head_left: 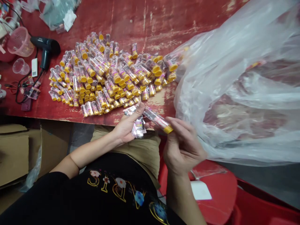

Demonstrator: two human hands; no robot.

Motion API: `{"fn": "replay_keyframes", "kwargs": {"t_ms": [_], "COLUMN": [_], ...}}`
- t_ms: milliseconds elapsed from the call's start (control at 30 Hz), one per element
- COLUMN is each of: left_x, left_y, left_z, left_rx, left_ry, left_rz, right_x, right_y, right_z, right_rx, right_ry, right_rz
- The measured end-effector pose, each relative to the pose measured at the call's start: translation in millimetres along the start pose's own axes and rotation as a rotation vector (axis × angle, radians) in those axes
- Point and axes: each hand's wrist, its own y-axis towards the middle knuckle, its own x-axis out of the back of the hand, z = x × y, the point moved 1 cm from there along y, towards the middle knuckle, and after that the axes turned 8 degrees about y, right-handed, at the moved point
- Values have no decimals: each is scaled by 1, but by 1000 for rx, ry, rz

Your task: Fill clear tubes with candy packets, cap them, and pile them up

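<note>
L grip (125,128) grasping a few flat printed film pcs (139,126); R grip (184,147) pinching a clear tube (155,117) by its yellow-capped end, nr the tabletop's (131,18) edge, other end beside L thumb; big pile of similar tubes (100,75) just beyond; lg plastic bag (211,72) to R; blow dryer (45,50) far L.

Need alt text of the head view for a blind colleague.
A person's right hand holds a clear tube with a yellow end; the left hand holds small printed pieces. Beyond, similar tubes heap on a red table beside a translucent plastic bag.
</note>
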Motion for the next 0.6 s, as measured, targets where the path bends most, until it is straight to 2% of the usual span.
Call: {"fn": "replay_keyframes", "kwargs": {"t_ms": [100,200,400,600], "left_x": [2,1,-1,-4], "left_y": [-3,-8,-17,-19], "left_z": [5,12,13,10], "left_rx": [-68,-128,-143,-167], "left_ry": [66,109,177,154], "left_rz": [31,65,68,133], "right_x": [4,0,-9,-9], "right_y": [1,4,6,6], "right_z": [0,1,5,4], "right_rx": [-71,-38,56,102], "right_ry": [33,-39,-80,-116], "right_rz": [80,119,-49,-108]}}
